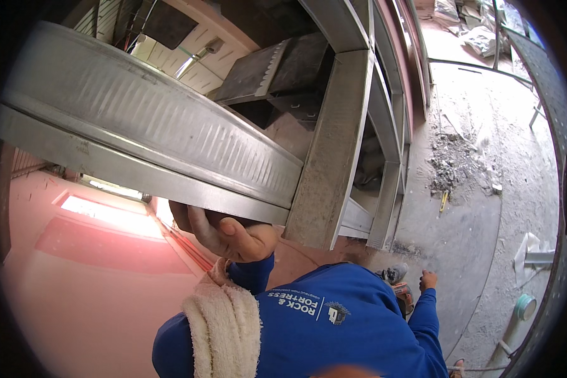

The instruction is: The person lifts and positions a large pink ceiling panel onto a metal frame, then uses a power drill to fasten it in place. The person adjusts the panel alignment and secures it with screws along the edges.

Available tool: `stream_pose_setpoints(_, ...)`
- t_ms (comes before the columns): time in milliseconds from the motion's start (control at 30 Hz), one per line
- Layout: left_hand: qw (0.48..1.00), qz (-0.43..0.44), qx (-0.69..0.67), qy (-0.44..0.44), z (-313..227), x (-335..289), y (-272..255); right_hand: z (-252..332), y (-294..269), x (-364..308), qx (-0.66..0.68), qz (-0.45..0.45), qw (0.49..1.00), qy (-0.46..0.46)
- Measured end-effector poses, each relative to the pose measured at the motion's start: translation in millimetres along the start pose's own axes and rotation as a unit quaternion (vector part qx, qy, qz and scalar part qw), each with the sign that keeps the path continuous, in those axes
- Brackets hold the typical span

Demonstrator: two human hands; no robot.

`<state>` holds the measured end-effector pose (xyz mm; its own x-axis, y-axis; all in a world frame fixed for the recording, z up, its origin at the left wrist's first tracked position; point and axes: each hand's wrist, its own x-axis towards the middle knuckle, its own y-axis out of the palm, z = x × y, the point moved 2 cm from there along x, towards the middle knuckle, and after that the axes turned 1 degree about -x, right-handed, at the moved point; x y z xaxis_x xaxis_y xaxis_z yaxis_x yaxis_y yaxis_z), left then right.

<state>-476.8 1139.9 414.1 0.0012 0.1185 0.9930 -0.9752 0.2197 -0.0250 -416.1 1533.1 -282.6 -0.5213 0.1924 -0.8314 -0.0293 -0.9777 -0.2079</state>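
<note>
A long, ribbed galvanized metal channel (151,135) runs from the upper left down to an upright metal stud (334,145). My left hand (239,239) is closed on the channel's lower edge near that stud, the thumb in front and the other fingers partly hidden. To the lower right, my right hand (429,280) hangs by my side, its fingers curled in. Whatever it may hold cannot be made out. Close to it, beside my body, shows an orange and grey object (404,299), perhaps a power tool, partly hidden by my blue shirt (334,315).
More metal framing (387,132) continues to the right. Behind it stands a dark cabinet-like box (283,69). Rubble (453,160) and a small yellow tool (444,201) lie on the dusty floor. At far right are a pipe (516,321) and a metal piece (539,258). A towel (223,321) drapes my shoulder.
</note>
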Motion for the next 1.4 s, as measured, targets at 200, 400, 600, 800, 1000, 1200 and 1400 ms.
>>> stream_pose_setpoints(200,0.999,0.001,0.02,0.025,5.7,-6.5,-2.1,-6.8,1.0,-4.1,0.027,-0.003,0.999,0.02)
stream_pose_setpoints(400,0.999,-0.02,-0.051,-0.004,-0.3,-2.1,5.0,-20.3,0.2,3.5,0.028,-0.01,0.999,0.023)
stream_pose_setpoints(600,0.999,0.007,-0.021,0.035,6.0,4.5,2.7,-28.2,-0.4,9.9,0.021,-0.005,1.0,0.022)
stream_pose_setpoints(800,0.992,0.045,0.057,0.1,9.7,6.0,-3.8,-29.5,2.6,16.4,-0.067,-0.014,0.997,-0.041)
stream_pose_setpoints(1000,0.996,0.024,-0.055,0.067,11.0,7.4,-1.2,-46.5,15.8,23.7,0.001,-0.03,0.999,-0.017)
stream_pose_setpoints(1200,0.954,-0.051,-0.285,-0.083,23.3,-3.8,-9.8,-68.3,40.9,22.9,-0.066,-0.039,0.992,-0.101)
stream_pose_setpoints(1400,0.758,0.3,-0.508,-0.279,31.6,-36.5,-52.7,-88.0,70.7,-22.3,-0.279,-0.115,0.921,-0.246)
